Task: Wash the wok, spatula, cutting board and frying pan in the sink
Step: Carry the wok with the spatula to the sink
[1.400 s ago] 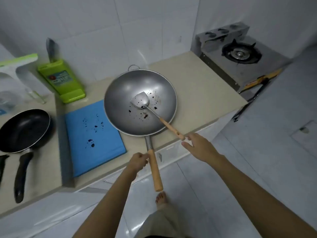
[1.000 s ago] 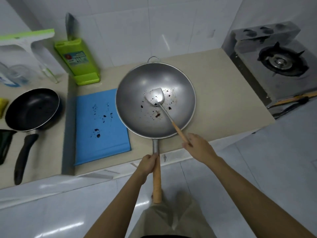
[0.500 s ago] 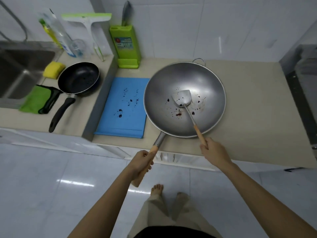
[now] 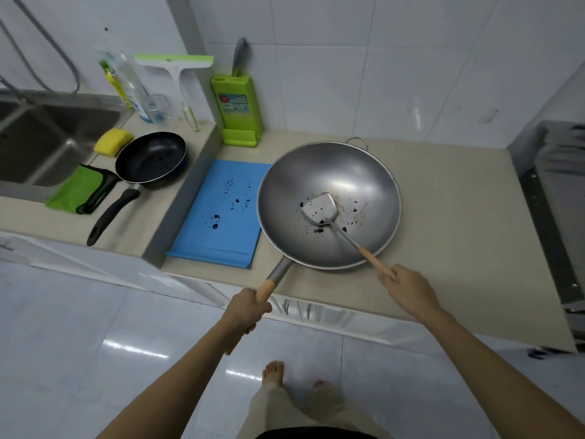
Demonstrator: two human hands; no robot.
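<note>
A big steel wok (image 4: 342,172) spotted with dark stains sits on the beige counter. My left hand (image 4: 245,312) grips its wooden handle at the counter's front edge. A steel spatula (image 4: 319,209) lies inside the wok, and my right hand (image 4: 406,288) holds the end of its wooden handle. A blue cutting board (image 4: 221,213) with dark spots lies left of the wok, its right edge under the wok's rim. On the lower counter to the left rests a black frying pan (image 4: 150,160). The steel sink (image 4: 47,137) is at the far left.
A yellow sponge (image 4: 113,141) and a green cloth (image 4: 77,189) lie between sink and frying pan. A dish soap bottle (image 4: 131,87), a squeegee (image 4: 177,68) and a green knife block (image 4: 238,112) stand along the tiled wall. A stove edge (image 4: 557,185) is at the right.
My right hand has taken hold of the spatula's handle, which it had only reached toward. The view has swung left, bringing the sink into sight. The wok's handle now points toward the lower left.
</note>
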